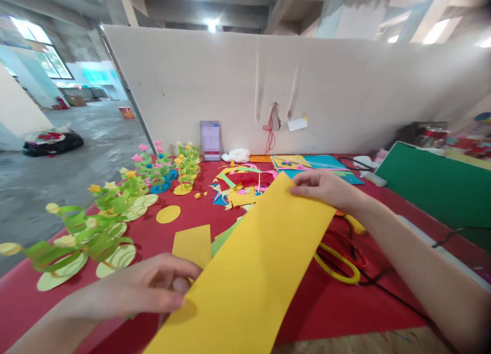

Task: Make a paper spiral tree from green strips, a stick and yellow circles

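A long strip of yellow paper (253, 257) slants across the view, raised over the red-covered table. My right hand (312, 185) pinches its far end between thumb and fingers. My left hand (153, 287) grips the left edge nearer to me, thumb on top and fingers partly behind the sheet. Beneath it lie a smaller yellow paper piece (194, 243) and a bit of green paper, both partly covered. Scissors with yellow handles (341, 272) rest to the right, their blades hidden under the strip. A yellow paper disc (168, 214) lies beyond my left hand.
Curled green paper plants (115, 205) on round bases line the left side. Colourful paper scraps (245, 185) are heaped at the middle back. A green board (441, 190) and a black cable (406, 297) are on the right. A white partition (199, 83) stands behind.
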{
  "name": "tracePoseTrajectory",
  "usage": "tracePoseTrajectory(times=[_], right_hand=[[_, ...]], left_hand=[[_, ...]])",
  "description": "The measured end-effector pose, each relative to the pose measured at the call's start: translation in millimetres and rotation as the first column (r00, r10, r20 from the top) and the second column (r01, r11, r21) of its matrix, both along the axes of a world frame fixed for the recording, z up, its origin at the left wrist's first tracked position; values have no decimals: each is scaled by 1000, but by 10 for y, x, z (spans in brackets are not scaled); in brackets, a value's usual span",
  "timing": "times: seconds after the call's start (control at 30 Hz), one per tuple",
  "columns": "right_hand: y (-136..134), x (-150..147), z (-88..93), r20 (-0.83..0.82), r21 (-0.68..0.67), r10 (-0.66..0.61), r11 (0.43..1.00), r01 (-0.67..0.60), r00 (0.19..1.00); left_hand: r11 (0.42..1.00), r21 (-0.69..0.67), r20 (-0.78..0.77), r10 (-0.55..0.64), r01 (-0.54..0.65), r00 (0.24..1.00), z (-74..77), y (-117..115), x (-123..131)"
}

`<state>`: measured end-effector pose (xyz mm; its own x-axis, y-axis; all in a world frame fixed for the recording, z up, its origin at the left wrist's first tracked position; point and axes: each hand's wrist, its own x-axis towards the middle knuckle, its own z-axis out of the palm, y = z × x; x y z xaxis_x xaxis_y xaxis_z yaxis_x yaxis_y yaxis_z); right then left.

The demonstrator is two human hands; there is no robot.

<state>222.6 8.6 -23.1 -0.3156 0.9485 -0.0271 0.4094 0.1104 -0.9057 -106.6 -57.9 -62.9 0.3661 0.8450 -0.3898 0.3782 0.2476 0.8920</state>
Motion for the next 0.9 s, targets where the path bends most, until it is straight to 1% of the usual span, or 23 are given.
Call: tracePoseTrajectory(times=[0.03,0.1,0.17,0.23,0.3,0.33,0.4,0.47,0.6,0.67,0.73,0.8,0.9], right_hand=[[-12,-130,-9,16,-7,68,998,-68,998],[-23,-398,-24,29,-5,190,982,-190,981],[-21,-624,-22,26,6,287,958,-287,958],[-16,-765,11,9,48,317,947,-317,948],[-26,-815,67,-27,112,268,958,-264,963],[-41,-815,95,-49,134,239,964,-230,970],[-98,-794,133,-77,137,207,971,-195,975],[-184,-777,133,-74,135,168,978,-157,983],[-357,-783,76,-82,224,38,974,-18,996],[-411,-789,68,-84,243,25,970,-4,996],[-444,-791,83,-73,242,20,970,-2,997],[-468,-793,110,-50,238,11,971,1,999],[-507,-803,146,-38,255,-4,967,13,999]], left_hand=[[999,-37,-21,-39,38,999,-27,-13,35],[990,-136,-24,-49,45,999,-67,-29,129],[984,-176,-39,5,-12,999,-87,-37,224],[981,-185,5,55,-53,998,-92,-38,286],[979,-190,96,89,-69,991,-86,-32,301],[979,-179,135,123,-98,983,-80,-27,294],[974,-146,190,198,-172,962,-69,-19,269],[966,-111,220,253,-233,942,-60,-22,251],[963,-66,187,269,-261,945,-35,-87,288],[948,-45,143,319,-316,937,-12,-138,330],[916,-18,114,400,-401,909,18,-186,372],[886,17,111,459,-463,882,56,-221,407],[856,53,149,502,-513,852,129,-251,454]])
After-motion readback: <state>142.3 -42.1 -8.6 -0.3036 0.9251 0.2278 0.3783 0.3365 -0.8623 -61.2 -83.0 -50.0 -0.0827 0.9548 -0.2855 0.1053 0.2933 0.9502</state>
